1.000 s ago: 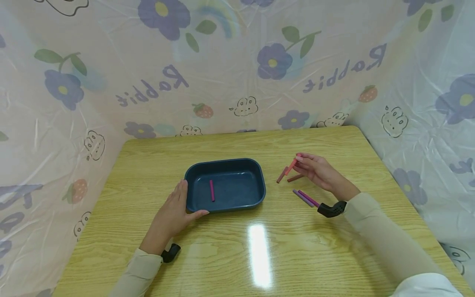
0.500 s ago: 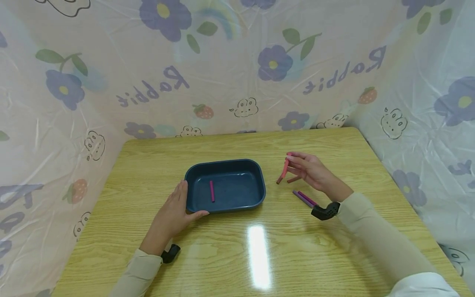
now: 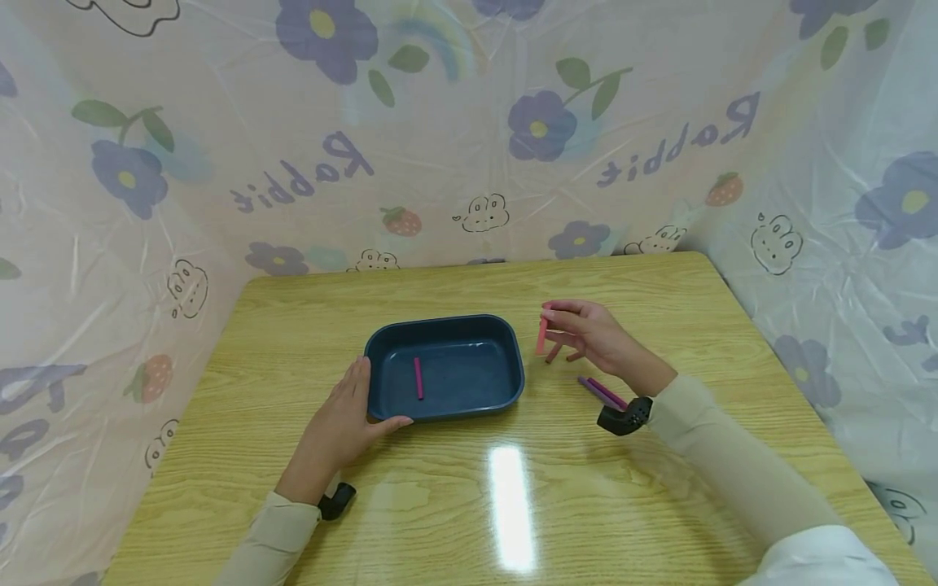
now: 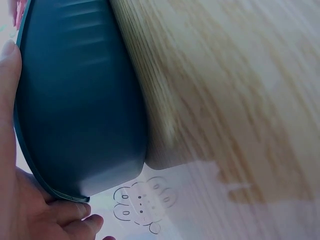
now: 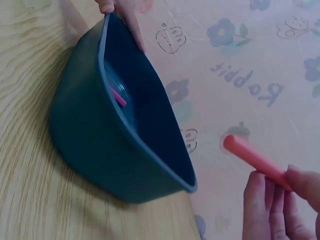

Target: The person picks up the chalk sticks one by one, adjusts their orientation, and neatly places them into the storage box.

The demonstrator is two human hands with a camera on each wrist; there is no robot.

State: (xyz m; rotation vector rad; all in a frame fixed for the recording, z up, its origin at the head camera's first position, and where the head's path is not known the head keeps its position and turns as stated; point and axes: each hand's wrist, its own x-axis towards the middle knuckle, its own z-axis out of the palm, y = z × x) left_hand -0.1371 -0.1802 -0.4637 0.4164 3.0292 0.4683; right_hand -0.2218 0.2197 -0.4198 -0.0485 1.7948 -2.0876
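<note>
One pale printed cloth with purple flowers [image 3: 440,163] backs the scene, behind a yellowish wood-grain table [image 3: 425,505]. On its middle sits a dark blue, rounded rectangular tray [image 3: 469,374], apparently placed between the two hands so that both can reach it. The left hand [image 3: 344,419] is spread wide round the tray's near left corner, its fingers straight along the left side and its thumb stretched along the near side, probably to steady the tray rather than to lift it. The right hand [image 3: 589,334] is narrowed to a pinch, thumb against fingers, on a salmon-pink, smooth round stick [image 3: 542,335] just right of the tray and above the table. It is held by its upper end, nearly upright, which seems to leave the lower end free of the fingers. A magenta round stick [image 3: 418,378] lies inside the tray, left of its middle. Below the right hand lie two brownish-red round sticks [image 3: 553,353], partly hidden by its fingers; nearer, a dull purple round stick [image 3: 592,389] and a deep magenta-purple one [image 3: 607,393] lie side by side, seemingly within that hand's easy reach.
</note>
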